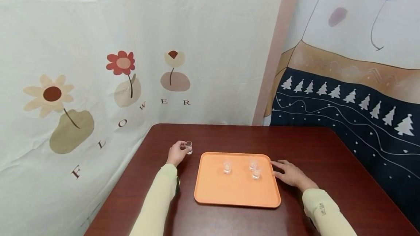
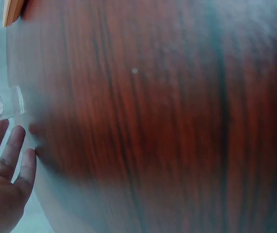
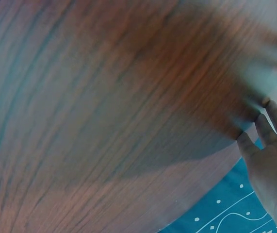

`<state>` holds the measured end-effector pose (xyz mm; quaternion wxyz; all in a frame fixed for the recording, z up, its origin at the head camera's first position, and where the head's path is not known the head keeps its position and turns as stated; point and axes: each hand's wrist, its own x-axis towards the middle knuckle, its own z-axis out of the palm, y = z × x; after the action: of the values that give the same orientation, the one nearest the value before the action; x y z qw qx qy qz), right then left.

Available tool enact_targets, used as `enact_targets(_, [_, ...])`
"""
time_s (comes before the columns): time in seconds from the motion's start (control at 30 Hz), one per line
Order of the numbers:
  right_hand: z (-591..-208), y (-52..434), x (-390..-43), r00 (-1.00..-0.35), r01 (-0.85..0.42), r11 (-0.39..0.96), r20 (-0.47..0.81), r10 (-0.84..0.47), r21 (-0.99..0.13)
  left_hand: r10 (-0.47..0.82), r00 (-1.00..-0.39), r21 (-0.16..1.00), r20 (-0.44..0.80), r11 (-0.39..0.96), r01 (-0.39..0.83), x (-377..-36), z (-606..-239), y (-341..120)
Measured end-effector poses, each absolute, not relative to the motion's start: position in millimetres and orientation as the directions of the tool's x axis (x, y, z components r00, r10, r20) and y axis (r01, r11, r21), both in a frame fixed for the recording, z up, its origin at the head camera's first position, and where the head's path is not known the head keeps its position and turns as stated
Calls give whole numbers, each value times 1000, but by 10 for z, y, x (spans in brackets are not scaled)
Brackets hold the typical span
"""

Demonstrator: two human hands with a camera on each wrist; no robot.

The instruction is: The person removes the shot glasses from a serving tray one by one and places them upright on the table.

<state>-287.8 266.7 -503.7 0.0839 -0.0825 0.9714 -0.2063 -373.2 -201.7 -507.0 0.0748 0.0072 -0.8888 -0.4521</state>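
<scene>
Left hand (image 1: 176, 153) pinches a small clear glass (image 1: 188, 147), held just off the orange tray's (image 1: 236, 192) left corner. Left wrist view shows fingers (image 2: 12, 148) loosely spread below the glass (image 2: 2, 107). Right hand (image 1: 290, 173) lies flat, fingers straight, beside the tray's right edge. Three glasses (image 1: 227, 165) stand in the tray on the dark wooden table (image 1: 328, 148).

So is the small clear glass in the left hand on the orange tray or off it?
Off it. The left hand holds the small clear glass above the dark wooden table, left of the orange tray.
</scene>
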Motion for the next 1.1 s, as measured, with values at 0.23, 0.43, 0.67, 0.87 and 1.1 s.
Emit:
enact_targets(0.23, [-5055, 2676, -2884, -973, -125, 900, -128, -194, -418, -49, -995, 821, 84, 569, 42, -3704, -5048, -2052])
enact_targets(0.43, [-5037, 2675, -2869, -972, -134, 902, -122, -200, -411, -62, -996, 832, 67, 554, 21, -3668, -4974, -2094])
enact_targets(0.67, [-5033, 2668, -2844, -972, -118, 899, -135, -191, -421, -78, -993, 843, 85, 537, 30, -3646, -4862, -2103])
enact_targets(0.87, [-5057, 2686, -2858, -973, -110, 901, -137, -183, -420, -70, -992, 850, 108, 525, 56, -3666, -4707, -2051])
enact_targets(1.1, [-5122, 2707, -2886, -971, -142, 901, -121, -208, -410, -60, -990, 870, 125, 486, 80, -3655, -4583, -1929])
